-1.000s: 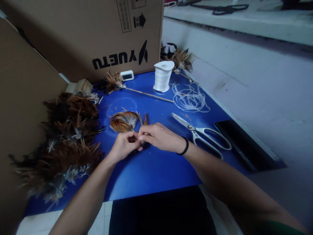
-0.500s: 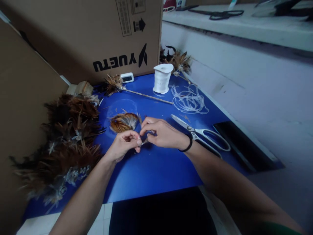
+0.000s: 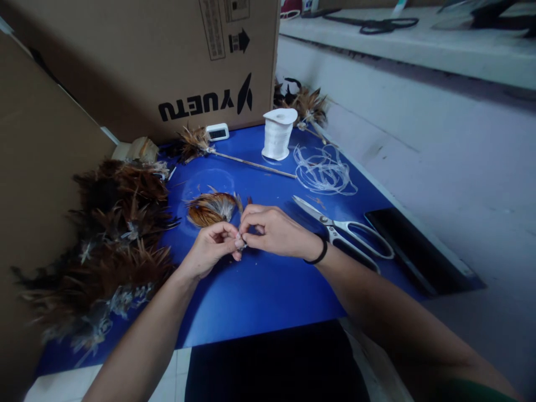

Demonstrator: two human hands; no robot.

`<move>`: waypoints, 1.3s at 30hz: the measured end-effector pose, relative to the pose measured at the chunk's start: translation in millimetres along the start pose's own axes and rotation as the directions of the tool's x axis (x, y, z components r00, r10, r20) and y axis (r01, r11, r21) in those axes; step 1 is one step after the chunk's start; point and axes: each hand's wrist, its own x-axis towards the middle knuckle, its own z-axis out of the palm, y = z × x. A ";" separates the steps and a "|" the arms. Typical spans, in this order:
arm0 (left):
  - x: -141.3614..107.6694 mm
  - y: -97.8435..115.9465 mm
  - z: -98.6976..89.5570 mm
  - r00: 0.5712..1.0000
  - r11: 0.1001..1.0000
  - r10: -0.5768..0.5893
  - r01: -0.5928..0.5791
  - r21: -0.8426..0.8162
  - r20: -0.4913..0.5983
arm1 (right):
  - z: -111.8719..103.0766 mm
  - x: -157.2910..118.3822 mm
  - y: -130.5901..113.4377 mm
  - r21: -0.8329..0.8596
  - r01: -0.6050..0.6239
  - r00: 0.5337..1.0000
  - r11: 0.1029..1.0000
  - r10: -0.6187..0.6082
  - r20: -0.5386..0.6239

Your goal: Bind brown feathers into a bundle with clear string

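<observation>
My left hand is closed in a pinch, thumb against forefinger, on a small pale feather tuft. From the other side my right hand pinches at the same tuft, its fingertips touching those of my left. Fingers hide most of what lies between them. Just beyond both hands a bundle of brown and grey feathers rests on the blue table. To the right of my right wrist lie scissors with white handles, blades pointing away to the left.
Feather bunches pile up along the left. Behind are a feather-tipped stick, a white spool, a small digital timer and tangled clear strips. A dark flat device lies right; a cardboard box stands behind.
My right hand has moved slightly left, so its fingertips now meet my left fingertips. The brownish bit seen between the hands is now mostly covered. My left hand has stayed nearly still.
</observation>
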 end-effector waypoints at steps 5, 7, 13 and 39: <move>0.6 0.4 3.0 0.999 0.999 0.030 -0.029 0.013 -0.042 | 6.5 -0.2 1.0 0.096 -0.089 0.994 0.991 0.095 -0.062; 0.5 1.0 4.7 0.997 0.999 0.041 -0.041 0.010 -0.065 | 8.5 -0.2 2.1 0.122 -0.103 0.990 0.987 0.113 -0.083; 0.6 2.9 9.5 0.989 0.998 0.051 -0.055 -0.018 -0.141 | 14.3 -0.4 5.2 0.096 -0.060 0.986 0.994 0.074 -0.148; 1.3 0.7 6.5 0.971 0.975 -0.073 0.021 -0.222 -0.228 | 18.8 -4.7 6.1 -0.519 0.195 0.954 0.832 -0.283 -0.097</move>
